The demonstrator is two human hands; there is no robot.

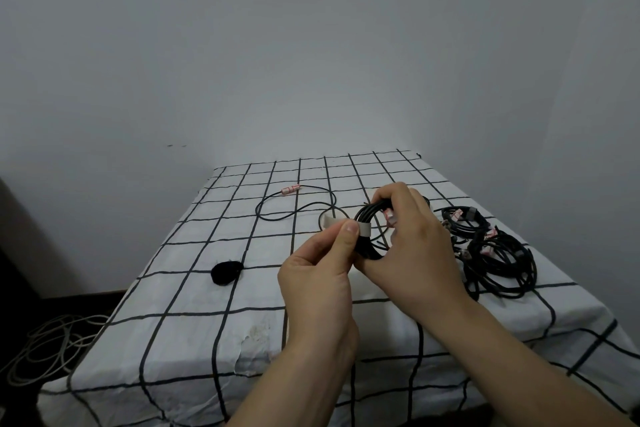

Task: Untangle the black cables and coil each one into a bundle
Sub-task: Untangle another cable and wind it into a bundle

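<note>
One coiled cable (366, 216) is gripped by the right hand (412, 246) above the desk (207, 305); the left hand (318, 274) pinches its white strap (364, 229).

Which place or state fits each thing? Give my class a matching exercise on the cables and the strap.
Things:
1 coiled cable
2 white strap
3 loose cable
4 tangled cables

Places or states:
A spread on the table, beyond the left hand
B gripped by the right hand
C pinched by the left hand
D heaped at the table's right side

Pairs: 1-B, 2-C, 3-A, 4-D
</note>
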